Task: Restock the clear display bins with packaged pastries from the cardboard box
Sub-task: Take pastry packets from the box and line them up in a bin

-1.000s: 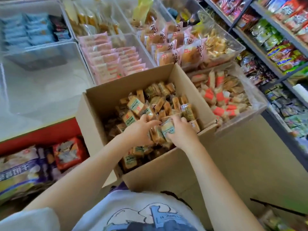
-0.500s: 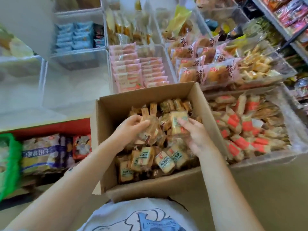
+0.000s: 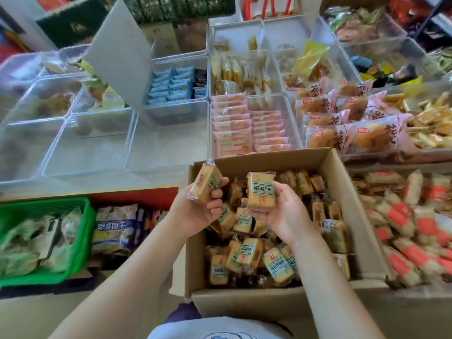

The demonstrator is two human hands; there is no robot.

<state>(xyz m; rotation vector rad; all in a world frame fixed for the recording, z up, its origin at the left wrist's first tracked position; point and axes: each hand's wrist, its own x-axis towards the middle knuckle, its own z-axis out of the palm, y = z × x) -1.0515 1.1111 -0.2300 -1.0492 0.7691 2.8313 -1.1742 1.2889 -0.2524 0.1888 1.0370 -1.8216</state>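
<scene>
each hand grasps a wrapped pastry above the cardboard box [image 3: 269,299]: left hand [image 3: 198,211] one pastry [image 3: 205,183], right hand [image 3: 281,211] another [image 3: 260,189]. light, soft, crinkly-slick; best held across the flat sides.

Soft, even light is falling across a shop display counter, whose red front edge [image 3: 137,195] is showing just below the pale top. A green plastic basket [image 3: 73,243] is sitting on a lower level at the left, filled with pale wrapped packets, and large blue-and-white snack bags [image 3: 115,231] are lying just beside it. A tall grey panel [image 3: 117,57] is standing tilted at the back (leaning among the containers), dark green crates [image 3: 181,7] are stacking up behind it, and a beige floor [image 3: 36,311] is spreading out at the bottom left.
</scene>
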